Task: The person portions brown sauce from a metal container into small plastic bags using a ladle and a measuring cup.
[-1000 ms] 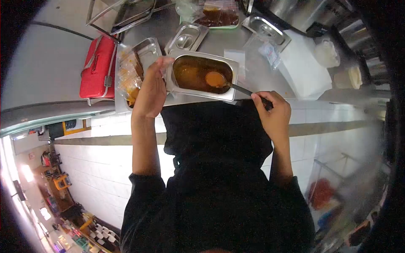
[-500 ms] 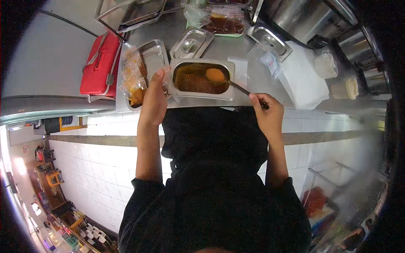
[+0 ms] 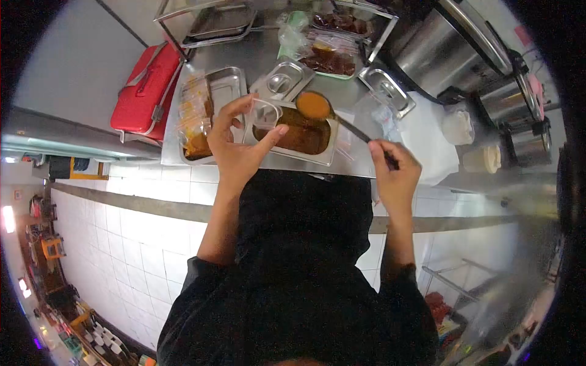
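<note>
My right hand (image 3: pixel 397 168) is closed on the dark handle of a ladle (image 3: pixel 314 105). Orange-brown sauce fills the ladle's bowl, which is held above the back edge of a rectangular steel pan (image 3: pixel 287 152). Inside that pan is brown, oily-looking sauce (image 3: pixel 305 137). Between the thumb and fingers of my left hand (image 3: pixel 238 143) is a small clear plastic bag (image 3: pixel 267 113), its mouth spread into a rounded opening beside the ladle. The bag hangs over the left part of the pan and looks empty.
Left of the pan, a steel tray (image 3: pixel 226 82) carries several filled clear packets (image 3: pixel 194 116). Behind are a steel lid (image 3: pixel 281 82), a second lid (image 3: pixel 387 91) and a tray of dark-red packets (image 3: pixel 329 64). A red case (image 3: pixel 143 91) stands left; large steel pots (image 3: pixel 452 49) stand right.
The ladle has risen from inside the pan to above its back edge, full of sauce. My left hand has turned and moved right, bringing the open bag over the pan.
</note>
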`<act>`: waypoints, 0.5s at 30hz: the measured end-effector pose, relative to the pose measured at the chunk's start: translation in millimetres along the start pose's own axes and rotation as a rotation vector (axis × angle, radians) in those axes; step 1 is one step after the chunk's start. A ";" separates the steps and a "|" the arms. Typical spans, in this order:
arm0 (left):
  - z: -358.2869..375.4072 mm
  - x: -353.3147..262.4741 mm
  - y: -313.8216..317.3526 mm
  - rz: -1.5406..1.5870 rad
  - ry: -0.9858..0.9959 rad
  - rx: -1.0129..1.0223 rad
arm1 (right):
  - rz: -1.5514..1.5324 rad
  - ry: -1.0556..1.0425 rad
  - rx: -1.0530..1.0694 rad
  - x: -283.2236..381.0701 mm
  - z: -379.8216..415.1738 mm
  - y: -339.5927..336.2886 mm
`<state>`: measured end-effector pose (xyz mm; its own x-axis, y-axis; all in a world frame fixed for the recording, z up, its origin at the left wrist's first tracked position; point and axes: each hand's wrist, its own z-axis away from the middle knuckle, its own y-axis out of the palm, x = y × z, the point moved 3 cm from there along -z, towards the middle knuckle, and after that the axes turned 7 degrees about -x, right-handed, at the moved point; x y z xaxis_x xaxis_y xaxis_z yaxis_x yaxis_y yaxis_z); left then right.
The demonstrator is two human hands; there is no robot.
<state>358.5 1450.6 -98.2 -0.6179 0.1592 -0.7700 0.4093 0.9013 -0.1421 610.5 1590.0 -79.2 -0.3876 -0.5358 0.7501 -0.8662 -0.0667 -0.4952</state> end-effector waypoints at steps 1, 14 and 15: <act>-2.7 -2.4 4.8 0.007 0.003 0.008 | 0.005 0.004 -0.009 8.7 -8.0 -5.7; 15.8 3.8 28.7 -0.010 -0.051 -0.012 | -0.016 -0.173 -0.037 70.0 -38.6 -17.3; 16.2 5.6 28.7 0.008 -0.063 -0.012 | -0.018 -0.170 -0.034 70.4 -36.8 -15.3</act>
<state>377.7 1470.8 -116.7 -0.5708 0.1411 -0.8089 0.4059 0.9048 -0.1286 584.8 1584.3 -2.7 -0.3160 -0.6694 0.6724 -0.8838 -0.0501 -0.4652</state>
